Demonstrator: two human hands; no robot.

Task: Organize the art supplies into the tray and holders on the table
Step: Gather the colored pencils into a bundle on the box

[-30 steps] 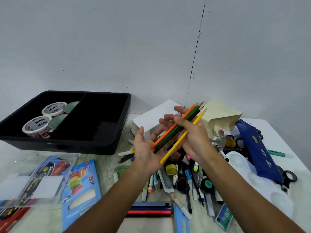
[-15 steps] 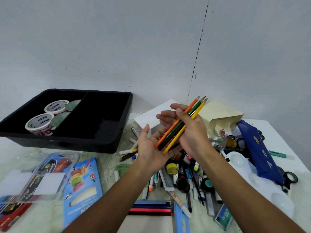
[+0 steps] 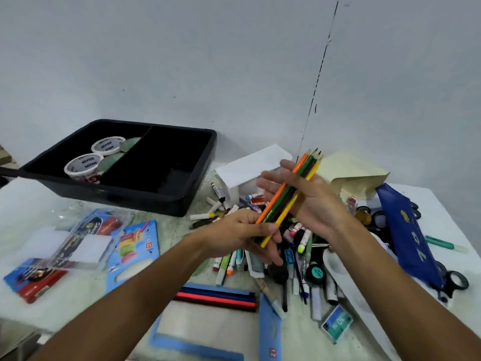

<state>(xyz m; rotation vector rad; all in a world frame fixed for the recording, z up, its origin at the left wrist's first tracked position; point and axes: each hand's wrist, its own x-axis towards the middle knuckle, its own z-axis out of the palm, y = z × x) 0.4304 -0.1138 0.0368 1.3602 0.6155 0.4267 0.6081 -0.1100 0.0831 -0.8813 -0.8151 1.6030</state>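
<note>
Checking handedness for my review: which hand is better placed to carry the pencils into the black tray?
Left, probably. The left hand grips the coloured pencils and is nearer the black tray; the right hand only supports them.

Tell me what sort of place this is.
Probably a home or classroom craft corner: a white table set against a bare wall, heaped with markers, beside a black tray holding tape rolls. Both hands, left hand and right hand, hold coloured pencils.
</note>
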